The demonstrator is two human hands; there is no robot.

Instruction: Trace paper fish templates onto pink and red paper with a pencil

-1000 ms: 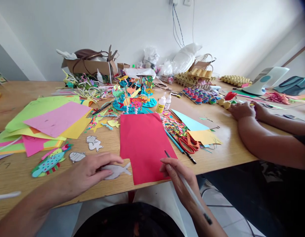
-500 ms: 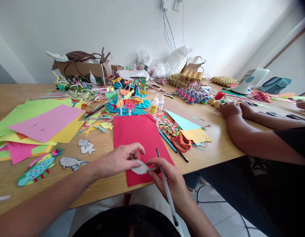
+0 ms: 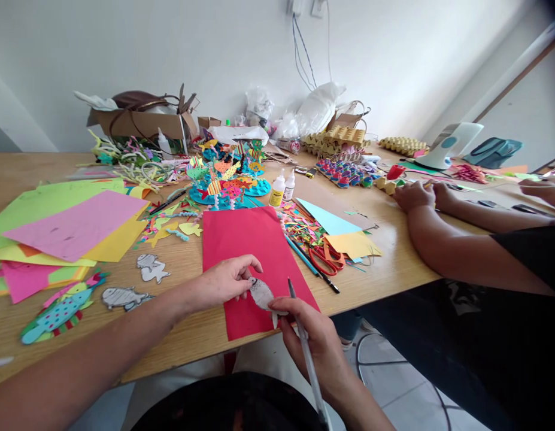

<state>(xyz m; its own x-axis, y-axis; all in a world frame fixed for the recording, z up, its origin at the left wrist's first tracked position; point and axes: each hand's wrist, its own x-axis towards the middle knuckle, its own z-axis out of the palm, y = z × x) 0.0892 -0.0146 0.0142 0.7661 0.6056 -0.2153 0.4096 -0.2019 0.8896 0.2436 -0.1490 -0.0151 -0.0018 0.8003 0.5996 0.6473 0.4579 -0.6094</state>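
Observation:
Over the red sheet (image 3: 241, 239) I have a grey-white paper fish cutout (image 3: 261, 293), its head up and to the left. My left hand (image 3: 230, 278) pinches the head edge between thumb and fingertips. The tail is between the thumb and fingers of my right hand (image 3: 311, 329), which also holds a clear pen (image 3: 308, 353), tip pointing up. On the table to the left lie two more grey fish cutouts, one upper (image 3: 152, 267) and one lower (image 3: 124, 297). Beside them rests a small pile of coloured paper fish (image 3: 64, 308).
Coloured paper sheets (image 3: 79, 224) spread at the left. Two glue bottles (image 3: 278, 189) stand behind the red sheet. Red-handled scissors (image 3: 326, 258), pencils (image 3: 304, 254) and paper scraps lie to its right. A co-worker's arms (image 3: 452, 239) rest on the table at right.
The paper fish has turned so its head points more upward, and my fingers have shifted along it to show its drawn face. The view has moved slightly rightward.

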